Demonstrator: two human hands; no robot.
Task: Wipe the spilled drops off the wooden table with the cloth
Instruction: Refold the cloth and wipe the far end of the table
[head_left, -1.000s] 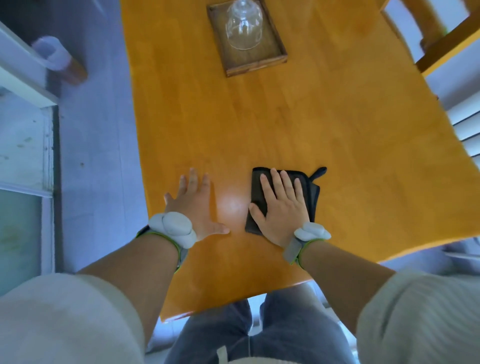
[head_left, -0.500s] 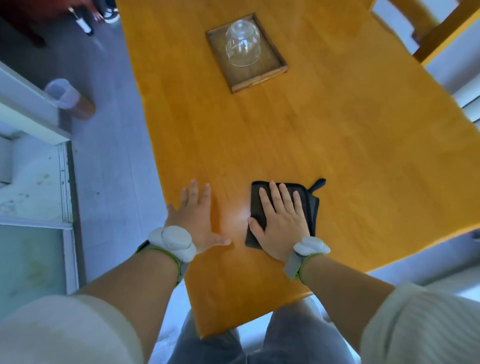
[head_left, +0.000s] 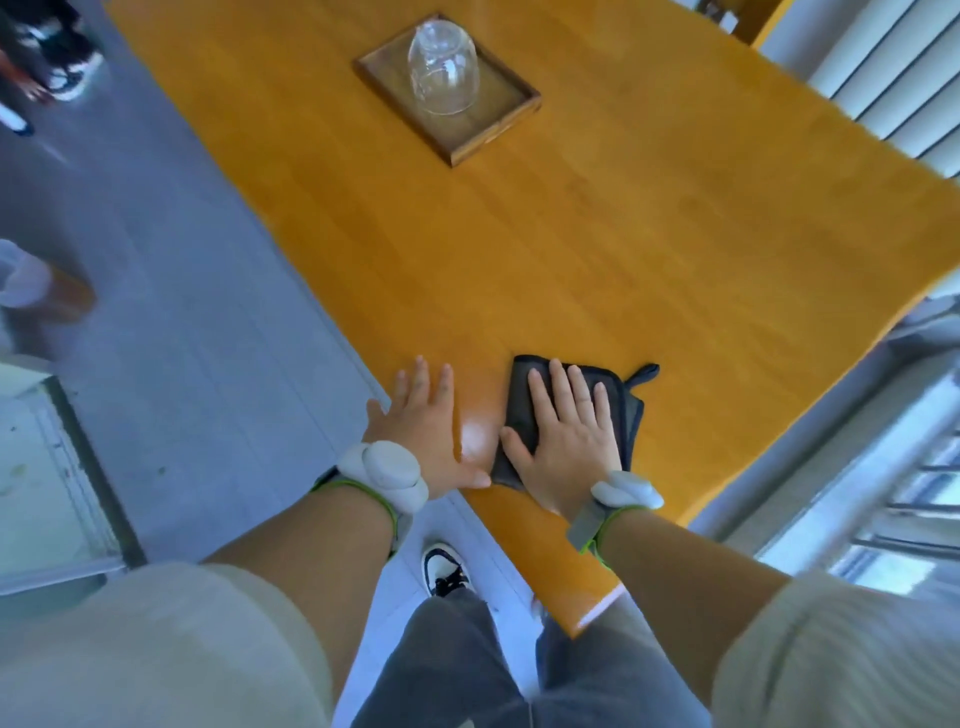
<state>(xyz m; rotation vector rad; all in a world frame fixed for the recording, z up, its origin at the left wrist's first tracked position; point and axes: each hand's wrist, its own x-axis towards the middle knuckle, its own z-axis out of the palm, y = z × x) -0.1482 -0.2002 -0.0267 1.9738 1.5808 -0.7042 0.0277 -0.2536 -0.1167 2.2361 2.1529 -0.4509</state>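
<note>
From your head camera, the dark cloth (head_left: 524, 410) lies folded flat on the wooden table (head_left: 649, 249) near its close corner, at about 6 o'clock of the tabletop. Its long axis runs from 7 to 1 o'clock, and its small hanging loop points toward 2 o'clock. Your right hand (head_left: 569, 441) presses flat on the cloth, fingers straight and slightly spread, thumb out over its left edge. Your left hand (head_left: 426, 431) lies flat on bare wood just beside the cloth at 9 o'clock, fingers straight and close together, thumb reaching toward the cloth. A glossy patch shows between your hands. Far up the table at 12 o'clock, well apart, a clear glass (head_left: 442, 70) stands upside down on a square dark wooden tray (head_left: 498, 124). The table is smooth and orange-lacquered; the cloth looks soft and matte.
</note>
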